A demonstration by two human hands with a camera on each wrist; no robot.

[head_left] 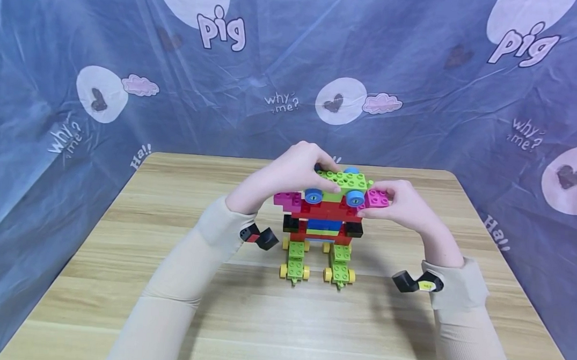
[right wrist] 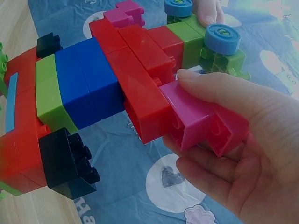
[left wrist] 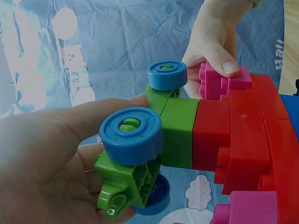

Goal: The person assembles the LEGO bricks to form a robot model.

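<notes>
A tall figure of toy building bricks stands on the table, its red bricks (head_left: pixel 327 209) across the upper body. At its top is a lime green wheeled block (head_left: pixel 351 181) with blue wheels (left wrist: pixel 131 140). My left hand (head_left: pixel 296 169) holds this block from the left, its thumb against the green side in the left wrist view. With thumb and fingers my right hand (right wrist: pixel 238 135) pinches the pink bricks (right wrist: pixel 189 112) at the figure's right end. Another pair of pink bricks (head_left: pixel 287 201) sticks out on the left. Blue bricks (right wrist: pixel 88 81) form the waist, with black bricks (right wrist: pixel 67 161) at both sides.
Two lime green wheeled bases (head_left: pixel 296 262) with yellow wheels serve as the figure's feet on the wooden table (head_left: pixel 135 248). A blue printed cloth (head_left: pixel 255 66) hangs behind and at both sides. Black camera mounts (head_left: pixel 266 238) sit on both wrists.
</notes>
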